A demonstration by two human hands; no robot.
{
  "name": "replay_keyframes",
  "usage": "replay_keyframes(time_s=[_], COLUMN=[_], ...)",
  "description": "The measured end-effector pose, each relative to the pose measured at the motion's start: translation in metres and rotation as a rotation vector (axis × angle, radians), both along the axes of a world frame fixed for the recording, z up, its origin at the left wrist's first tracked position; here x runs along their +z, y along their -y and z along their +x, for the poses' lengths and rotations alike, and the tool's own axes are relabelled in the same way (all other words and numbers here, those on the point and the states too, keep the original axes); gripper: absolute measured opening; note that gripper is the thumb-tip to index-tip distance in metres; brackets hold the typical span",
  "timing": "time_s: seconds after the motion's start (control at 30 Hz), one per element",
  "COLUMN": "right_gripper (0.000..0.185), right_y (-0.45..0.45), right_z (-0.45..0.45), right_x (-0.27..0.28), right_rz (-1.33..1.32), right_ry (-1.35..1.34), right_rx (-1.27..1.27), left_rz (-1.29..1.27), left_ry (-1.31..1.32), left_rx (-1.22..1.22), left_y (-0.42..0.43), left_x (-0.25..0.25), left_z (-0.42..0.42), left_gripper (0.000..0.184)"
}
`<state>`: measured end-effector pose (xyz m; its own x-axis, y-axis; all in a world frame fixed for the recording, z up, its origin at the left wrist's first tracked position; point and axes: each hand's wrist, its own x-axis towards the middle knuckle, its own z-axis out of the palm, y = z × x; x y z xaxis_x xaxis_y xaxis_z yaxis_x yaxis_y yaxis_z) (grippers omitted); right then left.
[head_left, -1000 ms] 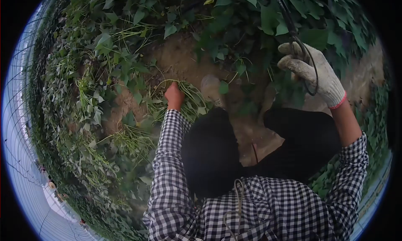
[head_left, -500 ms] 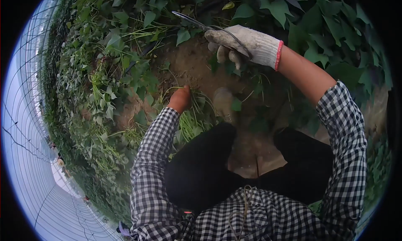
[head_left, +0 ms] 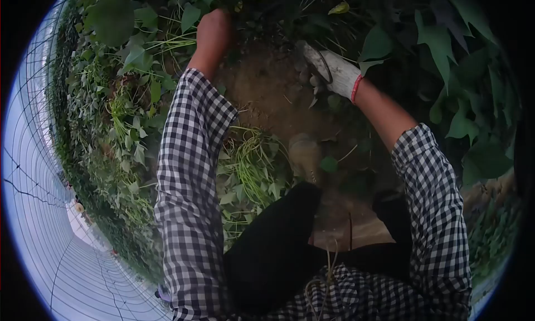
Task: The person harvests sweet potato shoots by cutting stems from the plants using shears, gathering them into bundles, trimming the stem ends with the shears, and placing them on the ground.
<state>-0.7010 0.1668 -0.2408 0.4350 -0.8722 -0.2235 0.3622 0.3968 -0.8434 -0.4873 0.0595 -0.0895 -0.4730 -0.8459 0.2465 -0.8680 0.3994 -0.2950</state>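
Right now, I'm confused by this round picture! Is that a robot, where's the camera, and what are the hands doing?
No robot here: it's a person in black-and-white checked sleeves. The camera is on their head, looking forward and down, so you see almost what they see.

The bare left hand is among green leaves; I can't tell whether it holds anything. The right hand, in a whitish glove with a red edge, holds something with a thin, dark, curved loop; the rest is too dim to tell.

Below is bare brown soil, with a loose pile of light green leafy stems lying beside it.
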Motion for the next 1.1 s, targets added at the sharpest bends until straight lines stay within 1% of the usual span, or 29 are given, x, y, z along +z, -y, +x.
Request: replay_keyframes(time_s=[0.03, 0.13, 0.17, 0.2, 0.23, 0.27, 0.3, 0.33, 0.4, 0.43, 0.5, 0.53, 0.6, 0.67, 0.77, 0.9, 0.93, 0.97, 1.03, 1.07, 1.1], right_gripper=[0.051, 0.055, 0.059, 0.060, 0.061, 0.063, 0.066, 0.066, 0.065, 0.063, 0.058, 0.054, 0.046, 0.042, 0.040, 0.042, 0.042, 0.045, 0.051, 0.061, 0.065], right_y=[-0.024, -0.064, -0.080, -0.056, -0.069, -0.083, -0.090, -0.090, -0.087, -0.040, -0.036, -0.048, -0.049, -0.057, -0.055, -0.067, -0.072, -0.082, -0.105, -0.121, -0.133], right_z=[-0.009, -0.027, -0.037, -0.024, -0.031, -0.037, -0.031, -0.030, -0.028, -0.013, -0.012, -0.024, -0.023, -0.029, -0.029, -0.033, -0.037, -0.045, -0.075, -0.090, -0.105], right_x=[-0.006, -0.025, -0.017, -0.014, -0.022, -0.027, -0.038, -0.043, -0.051, -0.016, -0.016, -0.015, -0.020, -0.024, -0.023, -0.004, -0.001, 0.000, 0.010, 0.027, 0.036], right_rz=[0.002, -0.134, -0.017, 0.032, 0.079, 0.129, 0.118, 0.148, 0.206, 0.210, 0.186, 0.177, 0.143, 0.112, 0.035, -0.062, -0.084, -0.115, -0.172, -0.298, -0.346], right_ry=[0.007, 0.141, 0.191, 0.214, 0.237, 0.260, 0.301, 0.304, 0.309, 0.318, 0.382, 0.374, 0.372, 0.211, 0.015, -0.170, -0.223, -0.200, -0.157, -0.226, -0.192], right_rx=[-0.034, 0.045, 0.100, 0.137, 0.149, 0.162, 0.157, 0.154, 0.148, 0.186, 0.205, 0.168, 0.111, 0.066, 0.025, 0.046, 0.056, 0.135, 0.291, 0.314, 0.330], left_rz=[-0.030, -0.237, -0.263, -0.296, -0.331, -0.252, -0.169, -0.087, -0.088, -0.079, -0.148, -0.176, -0.084, 0.021, -0.035, 0.009, 0.031, 0.099, 0.286, 0.566, 0.848], left_ry=[0.063, 0.179, 0.213, 0.256, 0.294, 0.263, 0.238, 0.207, 0.194, 0.168, 0.142, 0.124, 0.092, 0.107, 0.006, -0.052, -0.077, -0.054, -0.259, -0.358, -0.451], left_rx=[0.064, 0.049, -0.013, -0.054, -0.119, -0.064, -0.007, 0.053, 0.044, 0.075, -0.011, -0.057, -0.022, 0.049, 0.018, 0.046, 0.052, 0.139, 0.031, 0.108, 0.190], left_y=[-0.001, -0.011, -0.019, 0.004, -0.010, -0.025, -0.035, -0.044, -0.067, -0.034, -0.041, -0.057, -0.069, -0.092, -0.098, -0.120, -0.131, -0.145, -0.169, -0.191, -0.214], left_x=[-0.012, -0.068, -0.082, -0.085, -0.093, -0.099, -0.107, -0.106, -0.103, -0.072, -0.076, -0.076, -0.081, -0.084, -0.084, -0.068, -0.056, -0.040, -0.014, 0.013, 0.041], left_z=[-0.014, -0.023, -0.025, -0.003, -0.011, -0.021, -0.019, -0.024, -0.037, -0.021, -0.025, -0.042, -0.058, -0.083, -0.082, -0.072, -0.067, -0.063, -0.057, -0.074, -0.090], left_gripper=[0.015, 0.011, 0.012, 0.012, 0.013, 0.018, 0.027, 0.036, 0.019, 0.012, 0.011, 0.011, 0.012, 0.014, 0.013, 0.014, 0.014, 0.021, 0.028, 0.028, 0.029])
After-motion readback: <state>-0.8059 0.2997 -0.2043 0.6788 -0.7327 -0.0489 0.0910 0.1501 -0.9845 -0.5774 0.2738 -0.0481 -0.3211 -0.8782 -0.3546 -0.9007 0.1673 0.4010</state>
